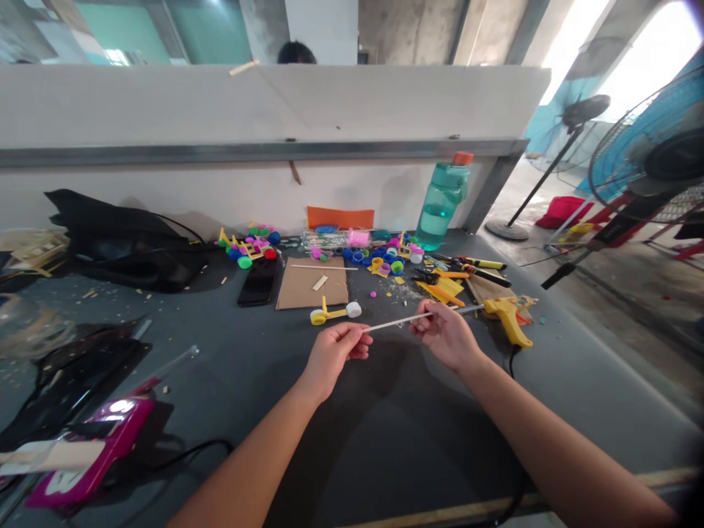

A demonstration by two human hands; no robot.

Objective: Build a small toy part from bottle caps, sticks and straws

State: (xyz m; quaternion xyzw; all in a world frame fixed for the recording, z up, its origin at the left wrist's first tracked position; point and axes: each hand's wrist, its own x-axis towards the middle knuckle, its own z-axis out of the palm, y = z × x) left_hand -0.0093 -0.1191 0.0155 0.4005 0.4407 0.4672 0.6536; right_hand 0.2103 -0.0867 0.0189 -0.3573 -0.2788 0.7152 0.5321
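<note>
We hold a thin white stick (393,323) level above the grey worktop (385,440), our left hand (333,352) pinching its near end and our right hand (443,334) pinching it further along. Its far tip reaches the yellow glue gun (509,315) lying just right of our right hand. Behind the stick lie a small yellow axle with two caps (334,312), a cardboard sheet (313,282) and a phone (258,282). A teal bottle (443,202) stands by the back wall.

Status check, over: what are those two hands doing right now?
Left hand and right hand both pinching a thin white stick, held level above the table. Yellow glue gun just beyond its right end. Nothing between the hands.
</note>
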